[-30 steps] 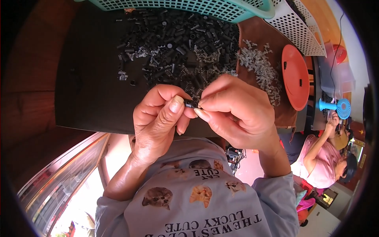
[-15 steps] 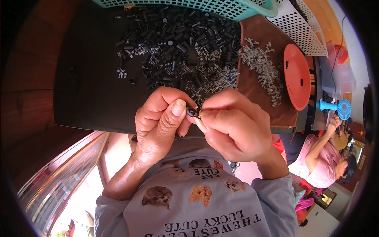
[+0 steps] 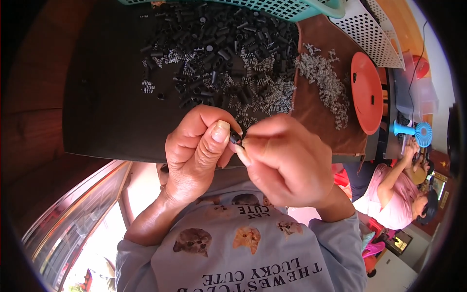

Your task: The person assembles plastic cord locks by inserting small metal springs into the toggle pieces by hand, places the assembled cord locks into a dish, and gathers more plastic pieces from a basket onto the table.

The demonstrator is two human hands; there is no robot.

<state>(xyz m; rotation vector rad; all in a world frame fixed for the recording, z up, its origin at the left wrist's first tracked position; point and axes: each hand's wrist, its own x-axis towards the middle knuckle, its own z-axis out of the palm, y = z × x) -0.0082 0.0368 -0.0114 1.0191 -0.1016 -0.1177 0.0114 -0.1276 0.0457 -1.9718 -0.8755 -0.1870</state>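
My left hand (image 3: pixel 197 151) pinches a small black plastic cord lock (image 3: pixel 235 137) between thumb and bent forefinger, with a hole showing in its side. Closed against the lock's lower right end are the thumb and forefinger of my right hand (image 3: pixel 289 163). Whatever else is between those right fingertips is hidden. Both hands are over the near edge of a dark table (image 3: pixel 116 117). Just beyond them lie a heap of black plastic barrels (image 3: pixel 219 53) and many small metal springs (image 3: pixel 272 95).
A brown cloth (image 3: pixel 311 112) on the right bears another spring pile (image 3: pixel 323 78). Beside it, a red plate (image 3: pixel 366 114) holds a few black pieces. Green (image 3: pixel 292 12) and white (image 3: pixel 367 41) baskets stand at the back. A person in pink (image 3: pixel 389 194) sits right, near a blue fan (image 3: pixel 423 135).
My right hand has shifted slightly left and turned a little, its fingertips closer over the cord lock's end. My left hand keeps its pinch, almost unmoved.
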